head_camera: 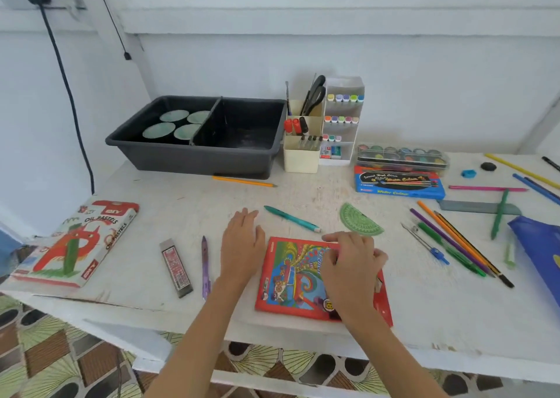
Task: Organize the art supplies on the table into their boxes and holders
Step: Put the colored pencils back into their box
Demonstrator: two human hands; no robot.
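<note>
Beyond the left hand (242, 244), one grey tub (197, 158) holds four green discs (159, 131). Left of that hand lie one oil pastels box (75, 243), one grey case (175, 267) and one purple pen (206, 264). Under the right hand (351, 264), one red box (288, 279); beyond it, one teal pen (291, 218), one protractor (359, 220).

On the table (151, 203), a divided bin (194, 155) sits upper centre of the frame, a desk organiser (303, 161) just right of it, and further right a paint case (403, 155) behind a watercolour box (400, 183). An oil pastels box (75, 243) lies at the left edge, a flat box (288, 276) lower centre with a pen (291, 218) and protractor (359, 220) behind it, loose pencils (460, 246) at right.
</note>
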